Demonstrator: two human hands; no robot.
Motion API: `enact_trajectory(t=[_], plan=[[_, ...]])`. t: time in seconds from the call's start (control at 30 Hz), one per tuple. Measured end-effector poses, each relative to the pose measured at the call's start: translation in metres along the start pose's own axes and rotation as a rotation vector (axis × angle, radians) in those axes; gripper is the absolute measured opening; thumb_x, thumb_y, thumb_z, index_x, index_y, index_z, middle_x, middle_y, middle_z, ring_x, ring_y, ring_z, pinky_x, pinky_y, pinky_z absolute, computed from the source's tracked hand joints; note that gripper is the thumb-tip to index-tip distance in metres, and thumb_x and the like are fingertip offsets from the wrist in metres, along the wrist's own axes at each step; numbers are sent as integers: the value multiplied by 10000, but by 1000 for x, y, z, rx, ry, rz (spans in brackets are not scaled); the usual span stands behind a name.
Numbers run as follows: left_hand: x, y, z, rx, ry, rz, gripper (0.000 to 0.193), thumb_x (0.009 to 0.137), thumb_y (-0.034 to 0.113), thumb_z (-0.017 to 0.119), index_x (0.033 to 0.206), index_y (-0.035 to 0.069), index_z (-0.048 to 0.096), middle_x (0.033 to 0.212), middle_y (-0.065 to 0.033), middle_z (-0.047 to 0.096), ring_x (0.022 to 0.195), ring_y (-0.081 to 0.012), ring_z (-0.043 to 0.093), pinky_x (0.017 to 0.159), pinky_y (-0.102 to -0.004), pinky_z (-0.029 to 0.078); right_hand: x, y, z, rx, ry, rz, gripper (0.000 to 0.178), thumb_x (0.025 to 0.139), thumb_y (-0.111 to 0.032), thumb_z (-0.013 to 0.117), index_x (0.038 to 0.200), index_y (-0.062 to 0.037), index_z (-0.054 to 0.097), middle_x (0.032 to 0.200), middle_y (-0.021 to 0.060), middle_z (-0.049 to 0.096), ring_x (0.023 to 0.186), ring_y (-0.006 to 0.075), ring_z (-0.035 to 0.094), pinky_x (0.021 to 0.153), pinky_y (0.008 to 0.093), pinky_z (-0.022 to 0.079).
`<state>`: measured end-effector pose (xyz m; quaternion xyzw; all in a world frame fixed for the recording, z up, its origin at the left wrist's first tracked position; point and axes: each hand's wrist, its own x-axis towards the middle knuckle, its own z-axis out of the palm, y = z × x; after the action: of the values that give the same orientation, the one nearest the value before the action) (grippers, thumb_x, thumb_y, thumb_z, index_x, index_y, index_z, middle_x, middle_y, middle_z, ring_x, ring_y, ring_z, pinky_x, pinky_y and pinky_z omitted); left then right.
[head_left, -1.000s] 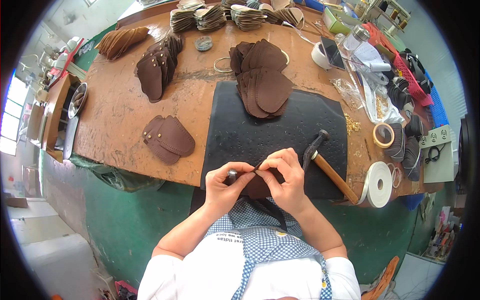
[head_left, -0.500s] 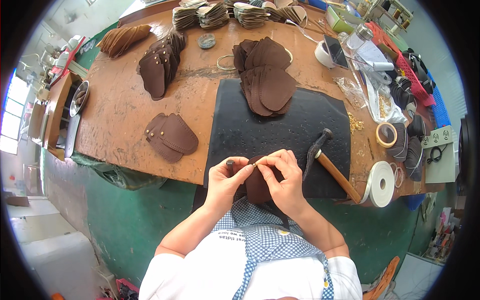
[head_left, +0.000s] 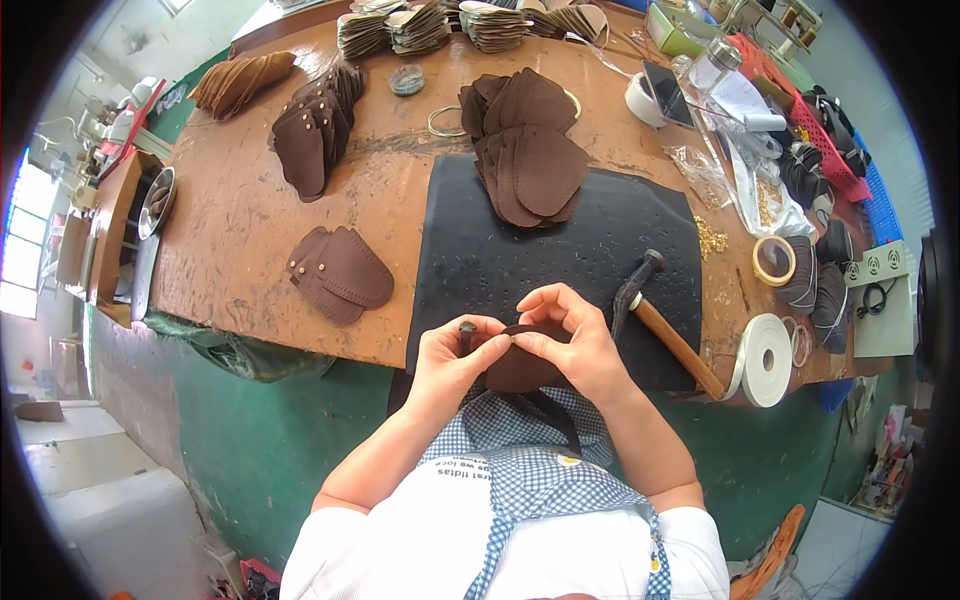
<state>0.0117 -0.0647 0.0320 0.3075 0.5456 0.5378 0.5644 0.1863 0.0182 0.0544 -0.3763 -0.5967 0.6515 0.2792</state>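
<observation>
On the table point(head_left: 390, 190), a metal bowl point(head_left: 171, 182) with things in it sits at the left edge, and a tan stack point(head_left: 243, 86) lies toward the far left corner. Right of these, a studded brown stack point(head_left: 305, 145) fans out, with two brown pieces point(head_left: 350, 275) nearer the front edge. A black mat point(head_left: 470, 260) reaches the front edge, and a brown stack point(head_left: 540, 175) overlaps its far edge. The left hand point(head_left: 445, 365) has a short dark rod point(head_left: 466, 335) tucked in it and pinches a brown piece point(head_left: 520, 372) above the table's front edge; the right hand point(head_left: 590, 360) pinches the same piece, the two thumbs nearly meeting. Whatever lies between the thumb tips is too small to tell. Next comes a hammer point(head_left: 680, 350), its handle slanting toward the front edge, then a gold heap point(head_left: 712, 238) and, near the front right corner, a white roll point(head_left: 757, 338).
</observation>
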Motion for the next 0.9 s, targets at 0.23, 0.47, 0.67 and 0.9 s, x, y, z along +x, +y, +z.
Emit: enact_trajectory(t=[0.23,0.47,0.67,0.9], plan=[[1,-3,-3,-159,-70,-38,143,889,87,764,1002,28,700,890,23,671,796,-41,590,723,-196,490,4,8,-4,359,-100,175,324,847,-45,776,1128,-52,615,983,30,647,953,105,616,875,244,492],[1,-3,-2,-137,-35,-53,119,896,71,747,995,26,699,865,29,663,766,-35,574,687,-191,472,1,2,-3,267,-57,134,354,844,-25,773,1154,-47,603,969,30,661,927,94,629,857,238,506],[0,7,-3,-159,-63,-147,126,881,54,748,995,36,698,815,40,644,667,-8,526,576,-154,391,4,4,-10,225,-115,141,437,849,-17,762,1229,-40,548,956,32,667,928,89,632,861,235,504],[2,3,-1,-93,7,-149,123,873,61,756,980,32,701,804,37,646,665,-6,524,571,-158,388,5,4,-7,184,-108,162,419,873,-29,744,1241,-44,544,952,24,664,922,86,628,857,235,498]])
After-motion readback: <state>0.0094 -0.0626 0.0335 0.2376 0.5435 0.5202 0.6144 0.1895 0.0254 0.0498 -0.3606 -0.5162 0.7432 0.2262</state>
